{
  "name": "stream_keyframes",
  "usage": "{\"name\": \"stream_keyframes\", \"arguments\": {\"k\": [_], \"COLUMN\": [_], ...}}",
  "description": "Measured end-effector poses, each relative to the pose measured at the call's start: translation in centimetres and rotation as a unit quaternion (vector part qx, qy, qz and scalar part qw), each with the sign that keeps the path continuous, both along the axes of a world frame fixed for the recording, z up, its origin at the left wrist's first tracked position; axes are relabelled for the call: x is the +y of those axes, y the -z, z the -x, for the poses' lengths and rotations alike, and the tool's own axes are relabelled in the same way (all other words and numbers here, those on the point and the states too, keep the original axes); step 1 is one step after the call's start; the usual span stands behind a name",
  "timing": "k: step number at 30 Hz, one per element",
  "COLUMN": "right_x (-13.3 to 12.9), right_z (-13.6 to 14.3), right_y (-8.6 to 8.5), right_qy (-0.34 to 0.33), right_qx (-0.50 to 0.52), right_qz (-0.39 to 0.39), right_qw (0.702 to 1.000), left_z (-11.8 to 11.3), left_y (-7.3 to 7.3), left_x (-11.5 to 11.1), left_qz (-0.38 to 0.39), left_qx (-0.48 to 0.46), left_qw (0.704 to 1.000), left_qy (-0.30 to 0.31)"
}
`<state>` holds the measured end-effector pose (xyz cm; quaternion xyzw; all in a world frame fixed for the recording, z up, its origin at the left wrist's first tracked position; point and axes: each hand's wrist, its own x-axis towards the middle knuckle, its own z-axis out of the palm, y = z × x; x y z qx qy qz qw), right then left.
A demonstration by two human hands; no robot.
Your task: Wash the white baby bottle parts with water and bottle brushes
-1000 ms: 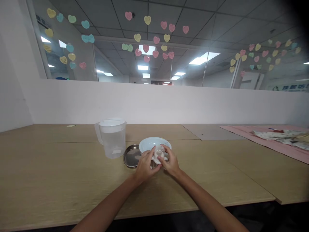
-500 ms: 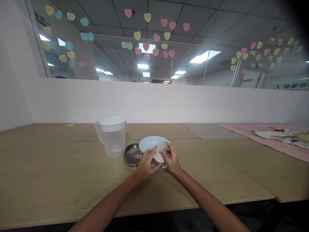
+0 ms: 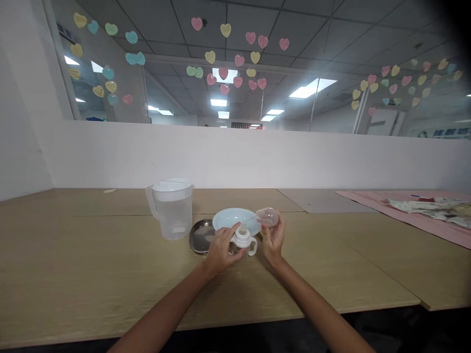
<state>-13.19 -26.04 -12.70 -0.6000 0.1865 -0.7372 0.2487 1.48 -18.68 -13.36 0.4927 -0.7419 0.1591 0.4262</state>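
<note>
A small baby bottle [image 3: 242, 237] with a white collar, a pale nipple and white side handles stands in front of a light blue bowl [image 3: 228, 215]. My left hand [image 3: 222, 248] is wrapped round the bottle's left side. Up and to the right of it, my right hand [image 3: 274, 240] holds a clear domed cap [image 3: 267, 216] tilted on its side, apart from the bottle. A round metal dish [image 3: 199, 237] lies left of the bowl, partly hidden by the bowl and my left hand.
A translucent lidded pitcher [image 3: 174, 211] stands left of the metal dish. Far right, a pink cloth [image 3: 362, 200] carries patterned fabric [image 3: 423, 206]. A low white wall [image 3: 235, 157] with windows above runs behind the wooden table [image 3: 110, 264].
The clear cap has come off the bottle and moved right in my right hand, exposing the nipple. My left hand has stayed on the bottle.
</note>
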Motion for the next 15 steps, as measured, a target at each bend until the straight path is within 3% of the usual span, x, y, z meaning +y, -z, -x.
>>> {"name": "stream_keyframes", "arguments": {"k": [2, 7, 15], "right_x": [-0.6, -2.3, -1.8], "right_z": [0.1, 0.1, -0.1], "right_y": [-0.5, -0.1, 0.4], "right_qy": [0.023, 0.02, -0.02], "right_qx": [-0.014, 0.097, 0.224], "right_qz": [-0.042, -0.151, -0.066], "right_qw": [0.999, 0.984, 0.972], "left_z": [0.0, 0.1, 0.3], "left_y": [-0.1, -0.2, -0.8], "left_x": [0.0, 0.0, 0.4], "left_qz": [-0.002, -0.006, -0.017], "left_qx": [-0.006, -0.008, 0.003], "left_qw": [1.0, 1.0, 1.0], "left_qy": [0.001, -0.015, -0.008]}}
